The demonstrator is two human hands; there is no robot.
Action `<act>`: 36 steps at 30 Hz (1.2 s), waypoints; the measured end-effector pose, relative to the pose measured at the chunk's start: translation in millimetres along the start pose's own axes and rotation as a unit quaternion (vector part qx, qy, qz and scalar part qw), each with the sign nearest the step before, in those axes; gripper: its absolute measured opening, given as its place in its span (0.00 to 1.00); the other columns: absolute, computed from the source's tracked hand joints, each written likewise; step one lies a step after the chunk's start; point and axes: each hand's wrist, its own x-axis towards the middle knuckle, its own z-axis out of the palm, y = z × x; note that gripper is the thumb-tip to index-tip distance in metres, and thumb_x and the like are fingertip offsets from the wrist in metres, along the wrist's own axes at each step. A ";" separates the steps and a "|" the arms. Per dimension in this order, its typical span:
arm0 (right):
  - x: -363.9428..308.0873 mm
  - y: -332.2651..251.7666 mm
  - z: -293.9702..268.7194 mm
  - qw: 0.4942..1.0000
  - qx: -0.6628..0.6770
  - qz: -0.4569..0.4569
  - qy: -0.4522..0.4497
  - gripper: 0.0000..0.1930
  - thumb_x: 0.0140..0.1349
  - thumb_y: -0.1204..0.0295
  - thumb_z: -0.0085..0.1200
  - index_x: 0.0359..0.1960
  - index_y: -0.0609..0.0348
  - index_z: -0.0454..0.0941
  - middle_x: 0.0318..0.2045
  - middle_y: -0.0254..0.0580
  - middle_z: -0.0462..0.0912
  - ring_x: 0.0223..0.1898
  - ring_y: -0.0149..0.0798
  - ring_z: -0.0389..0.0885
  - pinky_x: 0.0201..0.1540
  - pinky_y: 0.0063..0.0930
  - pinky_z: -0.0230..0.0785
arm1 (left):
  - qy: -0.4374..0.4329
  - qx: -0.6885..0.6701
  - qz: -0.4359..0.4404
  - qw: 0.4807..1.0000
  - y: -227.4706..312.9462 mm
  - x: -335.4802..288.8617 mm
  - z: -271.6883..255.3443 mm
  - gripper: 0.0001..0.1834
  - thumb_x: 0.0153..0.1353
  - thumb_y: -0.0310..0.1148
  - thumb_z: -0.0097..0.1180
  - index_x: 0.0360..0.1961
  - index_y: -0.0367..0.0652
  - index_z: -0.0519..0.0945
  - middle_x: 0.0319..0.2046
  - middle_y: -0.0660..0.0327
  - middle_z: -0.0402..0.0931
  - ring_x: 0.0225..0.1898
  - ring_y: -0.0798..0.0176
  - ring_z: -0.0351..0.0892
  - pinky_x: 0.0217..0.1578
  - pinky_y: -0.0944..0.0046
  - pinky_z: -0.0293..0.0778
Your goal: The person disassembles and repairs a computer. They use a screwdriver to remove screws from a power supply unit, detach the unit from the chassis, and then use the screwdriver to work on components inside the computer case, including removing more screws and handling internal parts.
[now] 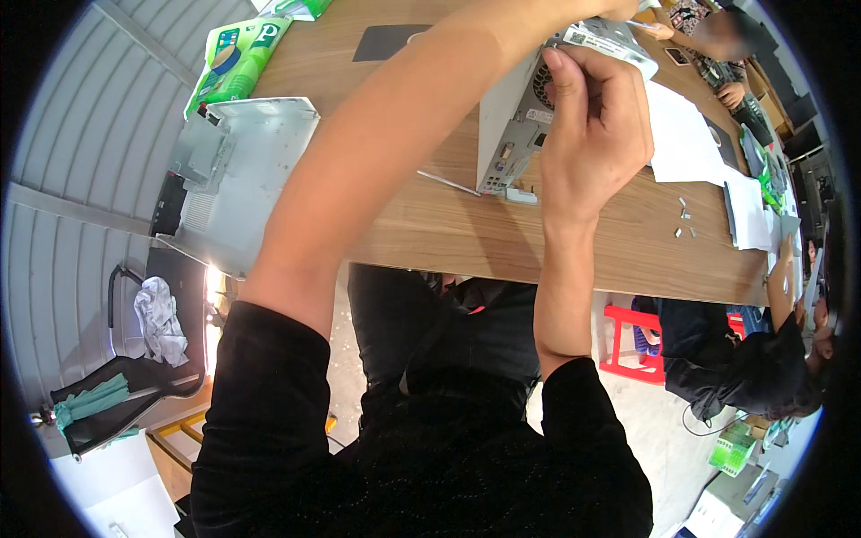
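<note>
Both reach the computer case [517, 143]: your right hand [599, 134] curls closed, thumb against forefinger; your left hand [621, 10], I can't tell.

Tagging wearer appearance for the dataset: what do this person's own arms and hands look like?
Plain black sleeves, ending around the elbows; forearms bare. Right hand: no glove, watch or ring visible. Left hand: mostly cut off by the upper edge, details unclear.

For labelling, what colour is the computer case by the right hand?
Computer case: grey, best seen in the head view.
</note>
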 end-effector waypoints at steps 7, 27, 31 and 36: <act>7.4 -11.3 1.0 0.997 -0.079 -0.011 -0.017 0.06 0.58 0.77 0.66 0.32 0.61 0.80 0.26 0.41 0.79 0.26 0.42 0.77 0.30 0.32 0.69 | -0.022 -0.056 -0.025 0.998 -1.7 -3.8 -3.5 0.20 0.50 0.28 0.62 0.46 0.34 0.84 0.44 0.43 0.83 0.48 0.47 0.83 0.48 0.55 0.80; 16.9 -16.0 -7.2 0.983 -0.174 -0.046 -0.043 0.05 0.59 0.72 0.64 0.32 0.57 0.80 0.29 0.41 0.80 0.26 0.48 0.79 0.28 0.36 0.70 | -0.031 -0.065 -0.039 0.997 7.3 -10.7 -10.7 0.16 0.53 0.32 0.66 0.43 0.39 0.85 0.46 0.47 0.83 0.50 0.49 0.83 0.49 0.55 0.80; 19.5 -9.8 -10.6 0.986 -0.156 -0.042 -0.033 0.07 0.57 0.73 0.67 0.32 0.59 0.80 0.27 0.42 0.78 0.25 0.46 0.78 0.29 0.35 0.70 | -0.085 0.140 -0.271 0.949 49.3 10.9 -1.5 0.15 0.53 0.31 0.66 0.42 0.40 0.86 0.46 0.48 0.83 0.50 0.49 0.83 0.48 0.54 0.80; 19.8 -18.2 -2.0 0.994 -0.113 -0.004 -0.006 0.11 0.52 0.75 0.70 0.33 0.61 0.79 0.25 0.40 0.77 0.25 0.39 0.77 0.28 0.32 0.69 | 0.010 -0.090 -0.030 0.995 -0.9 -11.4 -6.5 0.13 0.52 0.31 0.65 0.40 0.40 0.87 0.45 0.48 0.84 0.49 0.48 0.83 0.47 0.53 0.79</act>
